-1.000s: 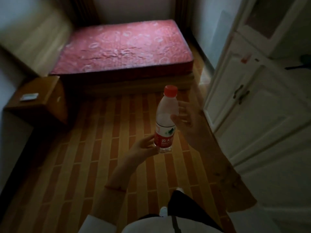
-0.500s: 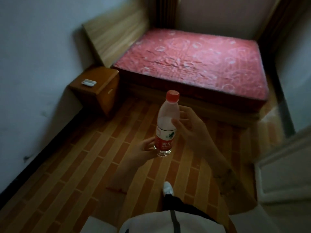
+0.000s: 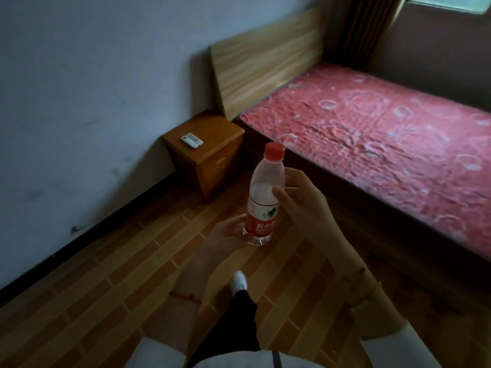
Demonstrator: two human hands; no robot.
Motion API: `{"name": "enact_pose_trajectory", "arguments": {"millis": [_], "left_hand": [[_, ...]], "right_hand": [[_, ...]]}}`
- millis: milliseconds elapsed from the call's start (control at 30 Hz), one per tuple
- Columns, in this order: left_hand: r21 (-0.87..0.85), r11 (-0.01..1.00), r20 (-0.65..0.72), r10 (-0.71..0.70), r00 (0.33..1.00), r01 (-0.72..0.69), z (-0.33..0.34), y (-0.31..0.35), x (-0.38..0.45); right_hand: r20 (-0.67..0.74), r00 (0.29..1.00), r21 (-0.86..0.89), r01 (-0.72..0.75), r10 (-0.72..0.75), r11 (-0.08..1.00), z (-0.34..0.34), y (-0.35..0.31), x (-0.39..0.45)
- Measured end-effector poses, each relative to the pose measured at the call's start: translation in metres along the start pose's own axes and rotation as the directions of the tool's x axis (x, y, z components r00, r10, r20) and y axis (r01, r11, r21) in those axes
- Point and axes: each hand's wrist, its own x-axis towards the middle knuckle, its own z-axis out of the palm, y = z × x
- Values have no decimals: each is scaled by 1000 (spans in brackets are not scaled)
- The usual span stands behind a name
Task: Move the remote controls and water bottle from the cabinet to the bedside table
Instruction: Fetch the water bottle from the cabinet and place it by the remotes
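Observation:
I carry a clear water bottle (image 3: 263,197) with a red cap and red label upright in front of me, above the floor. My right hand (image 3: 300,203) wraps its thumb and fingers round the bottle's middle. My left hand (image 3: 225,235) cups the bottle's base from the left, fingers curled against it. Two white remote controls (image 3: 192,140) lie side by side on the wooden bedside table (image 3: 212,152), which stands ahead and to the left against the wall. The cabinet is out of view.
A bed with a red patterned mattress (image 3: 385,144) and a wooden headboard (image 3: 265,62) fills the right side, next to the bedside table. A pale wall (image 3: 93,102) runs along the left. Striped wooden floor (image 3: 106,288) lies between me and the table; my foot (image 3: 239,282) is stepping forward.
My view has swung left and I have walked forward: the white cabinet has left the frame and the bedside table with the remotes is nearer. Both hands still hold the bottle the same way.

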Motion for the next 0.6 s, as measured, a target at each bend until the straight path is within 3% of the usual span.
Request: {"name": "enact_pose_trajectory", "arguments": {"millis": [167, 467, 600], "left_hand": [[-65, 998, -59, -15, 998, 11, -46, 18, 92], [69, 992, -152, -98, 984, 109, -146, 77, 281], [95, 971, -186, -199, 962, 219, -188, 92, 351]], "right_hand": [[50, 999, -13, 14, -14, 1000, 11, 27, 112], [116, 991, -38, 75, -70, 996, 31, 50, 339], [149, 987, -27, 66, -61, 997, 42, 60, 420]]}}
